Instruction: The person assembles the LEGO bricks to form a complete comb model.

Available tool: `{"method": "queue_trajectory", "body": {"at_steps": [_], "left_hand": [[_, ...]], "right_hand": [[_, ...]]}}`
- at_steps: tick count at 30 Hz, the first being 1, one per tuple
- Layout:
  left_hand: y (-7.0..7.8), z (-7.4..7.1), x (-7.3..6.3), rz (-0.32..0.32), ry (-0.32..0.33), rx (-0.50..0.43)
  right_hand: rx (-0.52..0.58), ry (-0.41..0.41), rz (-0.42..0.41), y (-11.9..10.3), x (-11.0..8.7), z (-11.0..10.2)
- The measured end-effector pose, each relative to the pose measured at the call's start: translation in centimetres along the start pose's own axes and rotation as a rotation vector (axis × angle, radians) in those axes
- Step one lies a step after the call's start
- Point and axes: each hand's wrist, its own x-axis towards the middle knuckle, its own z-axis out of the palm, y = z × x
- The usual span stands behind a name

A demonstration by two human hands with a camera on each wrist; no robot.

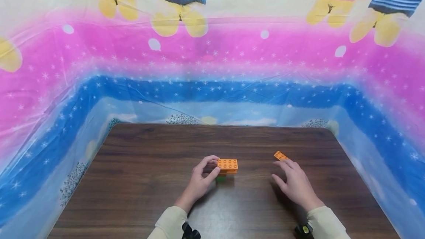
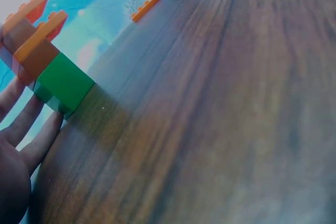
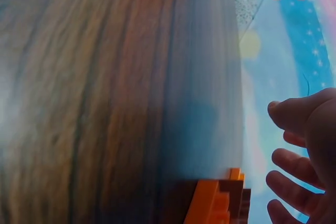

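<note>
Head view gave us a dark wood-grain tabletop (image 1: 149, 150), with a stack of toy building bricks (image 1: 227, 168) near its middle. We saw the left hand (image 1: 200, 176) gripping the stack from its left side, thumb on the near side and fingers toward the far side. From the left wrist we made out the layers: a green block (image 2: 65, 83) at the bottom, touching the tabletop, then a lower brown brick (image 2: 40, 60), a lower orange brick (image 2: 39, 38), an upper brown brick (image 2: 20, 32) and an upper orange brick (image 2: 26, 12). Both orange ones jutted past the brown.

The right hand (image 1: 297, 182) was well apart from the stack; we saw its fingers loosely spread and bare, the thumb held away from them. Just beyond its fingertips lay a loose orange brick (image 1: 280, 155), partly covered by the hand in our head view. The right wrist view showed us orange and brown bricks (image 3: 215, 203) together beneath that hand; we could not tell whether they were joined. Behind the tabletop we saw a printed cloth (image 1: 232, 54) banded pink and blue.
</note>
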Motion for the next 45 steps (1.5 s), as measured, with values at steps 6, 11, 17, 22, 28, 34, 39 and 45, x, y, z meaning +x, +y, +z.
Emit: {"method": "queue_trajectory", "body": {"at_steps": [6,11,17,22,28,34,39,45], "left_hand": [[-0.2,-0.1,0.0,-0.003,0.0,0.003],[-0.2,0.0,0.0,-0.01,0.001,-0.002],[-0.2,0.0,0.0,-0.027,0.008,-0.015],[-0.3,0.2,0.0,-0.017,0.021,-0.014],[-0.1,0.2,0.0,-0.022,0.018,-0.006],[2.0,0.1,-0.2,-0.017,0.021,-0.007],[3.4,-0.1,-0.3,-0.012,0.017,-0.031],[1.7,0.3,-0.3,-0.052,0.032,0.002]], "right_hand": [[-0.043,-0.031,0.06,0.7,-0.4,-0.1],[-0.069,-0.056,0.11,1.1,-0.7,-0.3],[-0.094,-0.079,0.129,1.4,-0.8,-0.6],[-0.105,-0.095,0.113,1.7,-0.8,-0.7],[-0.096,-0.097,0.116,1.8,-0.9,-0.7],[-0.077,-0.103,0.139,1.7,-0.8,-0.7],[-0.085,-0.119,0.143,1.6,-0.8,-0.8],[-0.118,-0.138,0.153,1.6,-0.9,-0.9]]}}
